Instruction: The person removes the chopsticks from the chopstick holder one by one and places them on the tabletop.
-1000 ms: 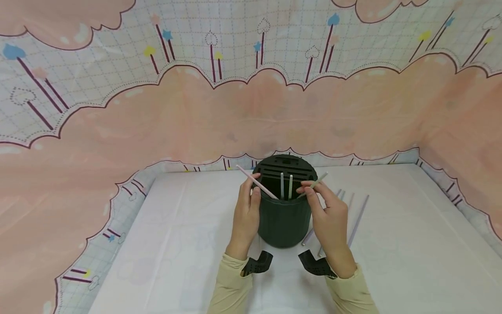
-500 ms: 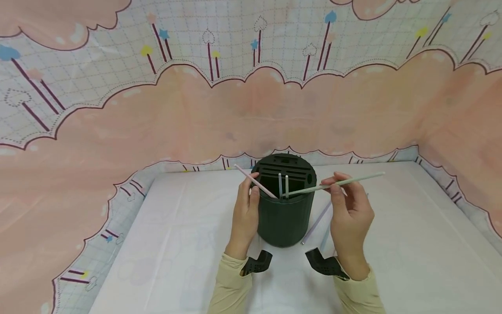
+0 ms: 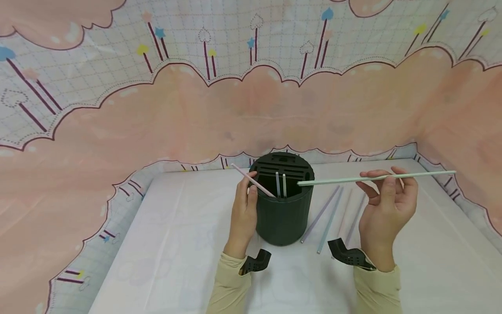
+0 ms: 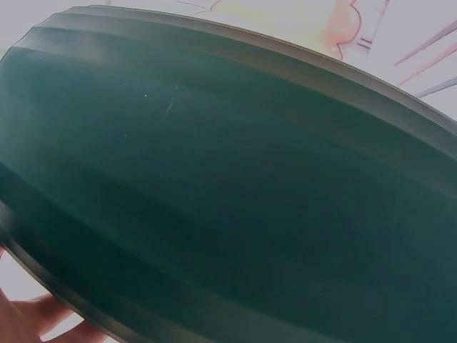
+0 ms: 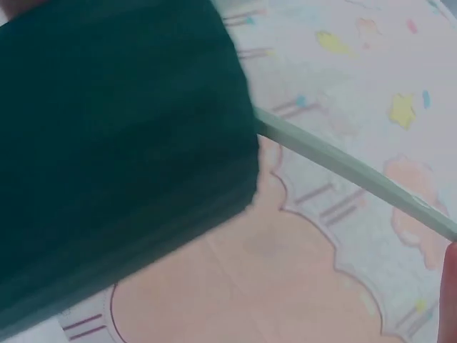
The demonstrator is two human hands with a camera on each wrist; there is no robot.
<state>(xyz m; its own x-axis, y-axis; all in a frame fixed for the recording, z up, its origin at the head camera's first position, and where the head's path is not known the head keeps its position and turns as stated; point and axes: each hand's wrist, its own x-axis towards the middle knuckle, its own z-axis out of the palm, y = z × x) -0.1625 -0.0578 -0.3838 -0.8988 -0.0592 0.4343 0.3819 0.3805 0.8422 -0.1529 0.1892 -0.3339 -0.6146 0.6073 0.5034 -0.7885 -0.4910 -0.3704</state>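
Observation:
A dark green utensil holder (image 3: 281, 222) stands on the table, slots in its black top and an open compartment at the front. My left hand (image 3: 243, 213) grips its left side, and in the left wrist view the green wall (image 4: 228, 171) hides most of that hand. A pink chopstick (image 3: 252, 180) leans out beside the left fingers; two more chopsticks (image 3: 284, 185) stand upright inside. Out to the right, my right hand (image 3: 386, 213) pinches a pale green chopstick (image 3: 337, 181) held nearly level, its left end over the holder's rim. The right wrist view shows this chopstick (image 5: 357, 171) too.
Several pastel chopsticks, among them a purple one (image 3: 319, 214) and a blue one (image 3: 330, 220), lie on the white table (image 3: 176, 244) right of the holder. A patterned curtain (image 3: 235, 113) hangs behind the table.
My right hand has moved right, drawing the pale green chopstick up out of the holder and turning it nearly level. My left hand stays on the holder.

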